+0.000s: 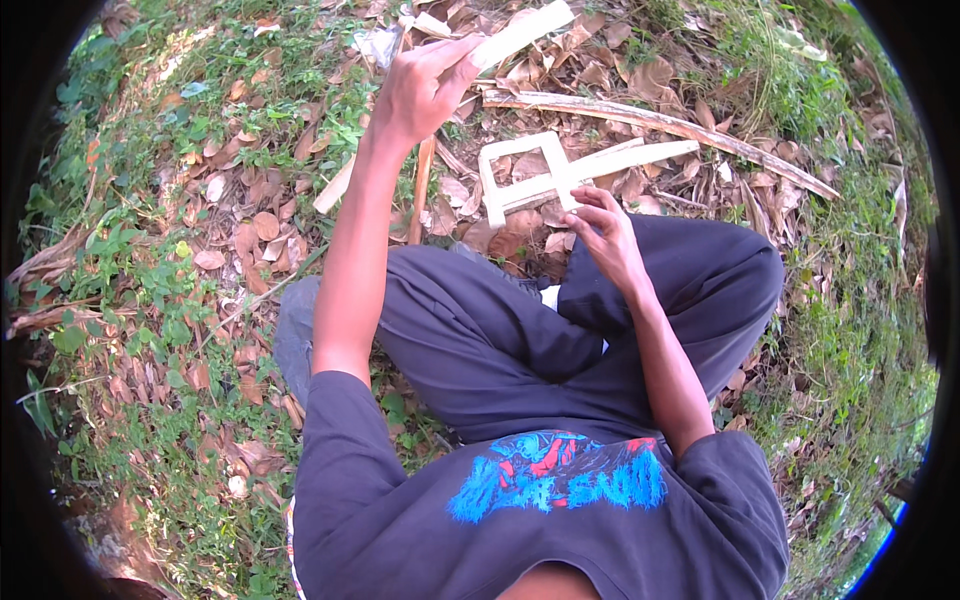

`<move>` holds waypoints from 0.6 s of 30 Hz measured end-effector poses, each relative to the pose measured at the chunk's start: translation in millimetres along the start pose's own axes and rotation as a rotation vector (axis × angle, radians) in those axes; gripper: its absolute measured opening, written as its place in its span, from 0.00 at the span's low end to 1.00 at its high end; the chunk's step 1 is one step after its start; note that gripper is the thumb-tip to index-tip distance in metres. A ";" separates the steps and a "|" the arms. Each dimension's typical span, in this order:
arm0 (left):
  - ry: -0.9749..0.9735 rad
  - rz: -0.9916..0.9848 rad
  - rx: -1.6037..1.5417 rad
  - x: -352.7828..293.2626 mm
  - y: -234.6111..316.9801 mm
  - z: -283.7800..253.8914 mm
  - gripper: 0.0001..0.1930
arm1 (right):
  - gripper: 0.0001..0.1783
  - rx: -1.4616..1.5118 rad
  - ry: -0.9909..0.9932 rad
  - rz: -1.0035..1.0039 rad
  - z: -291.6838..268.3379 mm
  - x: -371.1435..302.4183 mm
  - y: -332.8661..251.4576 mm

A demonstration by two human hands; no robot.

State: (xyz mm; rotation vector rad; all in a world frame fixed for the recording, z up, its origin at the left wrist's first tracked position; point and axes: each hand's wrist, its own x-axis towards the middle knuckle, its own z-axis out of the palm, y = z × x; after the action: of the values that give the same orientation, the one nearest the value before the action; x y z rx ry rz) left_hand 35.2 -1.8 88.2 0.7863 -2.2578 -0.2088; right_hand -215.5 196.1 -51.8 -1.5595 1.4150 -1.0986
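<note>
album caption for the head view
Cross-legged on leafy ground, left hand gripping a pale wooden strip, right hand pinching a pale wooden frame.

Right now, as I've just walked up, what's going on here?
A person in dark clothes is sitting with bent legs on leaf-strewn grassy ground. The left hand holds out a pale, flat wooden slat. The right hand pinches the near end of one leg of a pale, three-sided wooden frame with a crossbar. Pale narrow wooden strips extend to the frame's right, and a long, curved wooden strip lies beyond them.
</note>
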 end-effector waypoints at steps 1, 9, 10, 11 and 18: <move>0.001 -0.021 -0.035 -6.6 3.2 2.1 0.22 | 0.12 -0.011 -0.015 0.019 0.4 1.4 1.8; -0.215 -0.322 0.033 -116.4 -57.3 31.2 0.18 | 0.14 -0.372 -0.047 0.101 9.3 -5.0 64.1; -0.188 -0.343 0.030 -126.6 -59.3 31.3 0.18 | 0.13 -0.230 -0.152 0.307 10.7 7.0 64.3; -0.160 -0.366 0.029 -136.1 -62.5 29.5 0.18 | 0.13 -0.187 -0.241 0.391 14.6 17.9 63.6; -0.016 -0.571 -0.078 -155.1 -62.9 19.3 0.20 | 0.09 0.587 -0.353 0.810 40.1 59.3 89.1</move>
State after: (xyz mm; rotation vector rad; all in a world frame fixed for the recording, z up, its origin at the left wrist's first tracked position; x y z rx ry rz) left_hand 137.4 38.5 -39.6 1.3733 -1.9741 -0.5650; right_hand -208.0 126.7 -142.2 -0.6097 1.1548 -0.6065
